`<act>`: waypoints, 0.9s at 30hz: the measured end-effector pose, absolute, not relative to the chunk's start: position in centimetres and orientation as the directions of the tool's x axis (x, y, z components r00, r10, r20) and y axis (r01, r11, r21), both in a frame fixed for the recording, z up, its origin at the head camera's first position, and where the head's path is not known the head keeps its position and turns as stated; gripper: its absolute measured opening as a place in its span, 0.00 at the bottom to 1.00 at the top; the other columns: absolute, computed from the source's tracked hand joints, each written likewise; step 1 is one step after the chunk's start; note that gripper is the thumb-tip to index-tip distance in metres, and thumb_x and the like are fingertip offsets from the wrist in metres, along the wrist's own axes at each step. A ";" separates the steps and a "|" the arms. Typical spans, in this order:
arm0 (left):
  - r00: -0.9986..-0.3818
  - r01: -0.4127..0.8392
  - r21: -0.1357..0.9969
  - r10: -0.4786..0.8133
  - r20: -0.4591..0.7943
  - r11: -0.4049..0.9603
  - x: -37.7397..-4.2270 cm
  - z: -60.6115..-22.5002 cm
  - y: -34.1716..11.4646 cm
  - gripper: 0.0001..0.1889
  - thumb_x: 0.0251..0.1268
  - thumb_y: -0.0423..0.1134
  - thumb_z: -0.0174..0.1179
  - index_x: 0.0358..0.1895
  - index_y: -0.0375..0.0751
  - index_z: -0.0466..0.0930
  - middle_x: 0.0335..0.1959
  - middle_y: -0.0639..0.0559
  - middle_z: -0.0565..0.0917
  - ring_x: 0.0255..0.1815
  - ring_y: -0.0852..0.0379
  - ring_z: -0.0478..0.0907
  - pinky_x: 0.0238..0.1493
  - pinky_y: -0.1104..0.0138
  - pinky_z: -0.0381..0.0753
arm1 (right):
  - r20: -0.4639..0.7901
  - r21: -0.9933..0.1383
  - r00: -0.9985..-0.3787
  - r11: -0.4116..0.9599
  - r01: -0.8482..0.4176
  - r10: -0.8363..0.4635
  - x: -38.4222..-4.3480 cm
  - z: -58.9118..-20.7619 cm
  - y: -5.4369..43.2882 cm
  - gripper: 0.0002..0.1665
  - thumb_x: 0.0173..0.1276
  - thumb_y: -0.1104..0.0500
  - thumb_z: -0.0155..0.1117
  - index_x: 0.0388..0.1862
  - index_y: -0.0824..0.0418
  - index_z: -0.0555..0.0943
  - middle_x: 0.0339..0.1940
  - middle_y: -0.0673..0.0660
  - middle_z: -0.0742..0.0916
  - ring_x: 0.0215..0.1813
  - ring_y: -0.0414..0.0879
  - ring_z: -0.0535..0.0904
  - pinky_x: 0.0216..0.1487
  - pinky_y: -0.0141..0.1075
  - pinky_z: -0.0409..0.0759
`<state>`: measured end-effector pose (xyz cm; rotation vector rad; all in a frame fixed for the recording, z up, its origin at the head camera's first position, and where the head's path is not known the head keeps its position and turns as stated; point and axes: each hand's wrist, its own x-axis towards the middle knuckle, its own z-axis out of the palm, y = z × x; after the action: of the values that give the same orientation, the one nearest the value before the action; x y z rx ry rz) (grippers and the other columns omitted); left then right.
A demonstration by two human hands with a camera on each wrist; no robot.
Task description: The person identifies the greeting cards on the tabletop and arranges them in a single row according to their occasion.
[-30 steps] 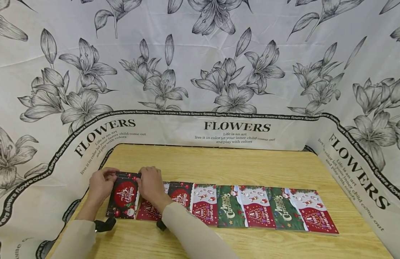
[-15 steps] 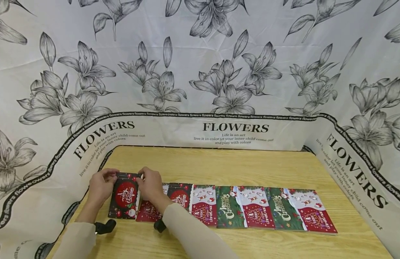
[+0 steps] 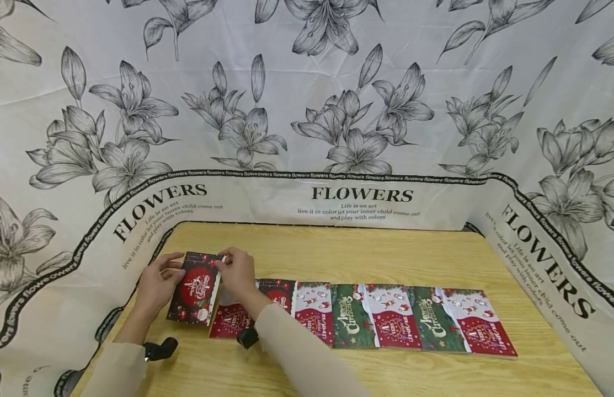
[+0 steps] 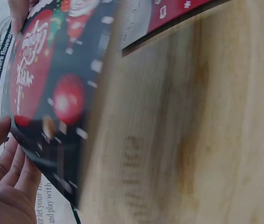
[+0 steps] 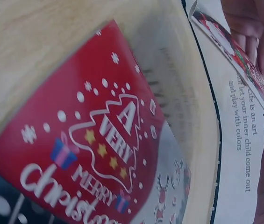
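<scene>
Both hands hold a dark greeting card (image 3: pixel 195 289) with a red circle and white Christmas lettering, at the left end of the table. My left hand (image 3: pixel 158 281) pinches its left edge, with the thumb on the printed face in the left wrist view. My right hand (image 3: pixel 238 274) pinches its upper right corner. The card stands tilted off the table, and its face bows in the left wrist view (image 4: pixel 38 84). Just right of it, partly under my right hand and forearm, lies a red and white card (image 5: pixel 108 135).
A row of Christmas cards runs rightward: a dark one (image 3: pixel 282 289), red and white ones (image 3: pixel 314 314), green ones (image 3: pixel 353 317). Bare wooden table (image 3: pixel 336 253) lies behind and in front of them. White flower-print cloth (image 3: pixel 262 198) walls the table's back and sides.
Both hands have raised the dark card off the table and moved it slightly away from the body, tilting it. The row of other cards has stayed in place.
</scene>
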<state>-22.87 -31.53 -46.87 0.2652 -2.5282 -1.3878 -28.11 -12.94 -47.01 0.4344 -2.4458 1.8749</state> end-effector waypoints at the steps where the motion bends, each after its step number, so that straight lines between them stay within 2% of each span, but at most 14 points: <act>1: -0.957 -0.039 0.850 -0.263 0.119 0.525 -22.8 -46.9 -31.6 0.24 0.79 0.27 0.56 0.74 0.36 0.72 0.58 0.35 0.80 0.54 0.51 0.84 0.43 0.77 0.81 | 0.190 -0.944 -0.961 0.230 -0.235 -0.199 -28.2 -46.9 -12.8 0.11 0.75 0.64 0.69 0.53 0.64 0.88 0.26 0.47 0.81 0.24 0.34 0.77 0.29 0.28 0.77; 4: -0.968 -0.009 0.863 -0.221 0.119 0.505 -22.4 -47.1 -31.8 0.24 0.79 0.27 0.57 0.75 0.36 0.71 0.58 0.34 0.80 0.52 0.57 0.85 0.45 0.77 0.82 | 0.200 -0.945 -0.962 0.223 -0.240 -0.187 -28.5 -46.7 -12.2 0.10 0.75 0.64 0.68 0.53 0.65 0.87 0.27 0.47 0.81 0.26 0.34 0.76 0.29 0.29 0.76; 8: -0.974 0.023 0.879 -0.186 0.126 0.477 -21.8 -47.3 -32.0 0.24 0.79 0.26 0.57 0.74 0.34 0.71 0.58 0.33 0.80 0.52 0.58 0.86 0.47 0.75 0.83 | 0.221 -0.940 -0.962 0.229 -0.254 -0.161 -29.0 -46.5 -11.7 0.11 0.75 0.64 0.69 0.53 0.65 0.87 0.27 0.48 0.82 0.25 0.35 0.75 0.29 0.29 0.75; 10: -0.977 0.034 0.880 -0.172 0.130 0.474 -21.5 -47.3 -32.1 0.23 0.79 0.26 0.57 0.73 0.33 0.72 0.57 0.33 0.81 0.53 0.55 0.86 0.47 0.74 0.83 | 0.221 -0.940 -0.964 0.230 -0.250 -0.147 -29.3 -46.5 -11.5 0.11 0.75 0.64 0.69 0.52 0.65 0.88 0.27 0.48 0.83 0.25 0.35 0.76 0.29 0.29 0.75; 15: -0.982 0.057 0.871 -0.131 0.138 0.487 -20.8 -47.8 -32.2 0.22 0.77 0.24 0.57 0.71 0.32 0.75 0.55 0.32 0.82 0.57 0.40 0.84 0.47 0.73 0.84 | 0.210 -0.947 -0.970 0.222 -0.233 -0.120 -29.7 -46.5 -11.2 0.11 0.75 0.64 0.69 0.52 0.66 0.88 0.27 0.49 0.83 0.27 0.34 0.77 0.30 0.29 0.76; 17: -0.983 0.059 0.870 -0.123 0.136 0.489 -20.6 -48.0 -32.3 0.21 0.77 0.24 0.58 0.70 0.32 0.76 0.55 0.32 0.82 0.57 0.38 0.84 0.47 0.73 0.84 | 0.205 -0.951 -0.972 0.210 -0.226 -0.116 -29.7 -46.4 -11.1 0.11 0.75 0.64 0.69 0.53 0.66 0.88 0.27 0.50 0.84 0.27 0.35 0.78 0.30 0.29 0.76; 19: -0.985 0.063 0.876 -0.113 0.132 0.479 -20.4 -48.1 -32.3 0.21 0.77 0.24 0.58 0.69 0.32 0.77 0.56 0.32 0.82 0.56 0.42 0.85 0.47 0.73 0.84 | 0.209 -0.952 -0.971 0.203 -0.228 -0.114 -29.8 -46.4 -11.0 0.12 0.75 0.64 0.69 0.54 0.67 0.87 0.27 0.50 0.84 0.27 0.35 0.77 0.30 0.29 0.75; 24: -0.990 0.081 0.915 -0.072 0.119 0.396 -20.3 -48.2 -32.3 0.21 0.76 0.23 0.58 0.69 0.29 0.75 0.59 0.30 0.78 0.49 0.59 0.83 0.46 0.70 0.85 | 0.204 -0.958 -0.974 0.186 -0.220 -0.100 -29.8 -46.5 -10.7 0.13 0.75 0.63 0.69 0.54 0.68 0.87 0.28 0.51 0.84 0.27 0.35 0.76 0.29 0.29 0.74; 27: -0.991 0.089 0.933 -0.059 0.117 0.348 -20.3 -48.2 -32.2 0.21 0.75 0.21 0.57 0.69 0.25 0.75 0.61 0.29 0.76 0.46 0.62 0.82 0.45 0.69 0.86 | 0.190 -0.962 -0.977 0.182 -0.205 -0.093 -29.9 -46.6 -10.6 0.14 0.75 0.62 0.69 0.55 0.67 0.87 0.28 0.50 0.84 0.28 0.35 0.77 0.29 0.29 0.74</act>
<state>-20.25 -32.24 -48.23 -0.0277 -2.4694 -1.7229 -29.90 -10.64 -46.58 0.2959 -2.3459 1.9313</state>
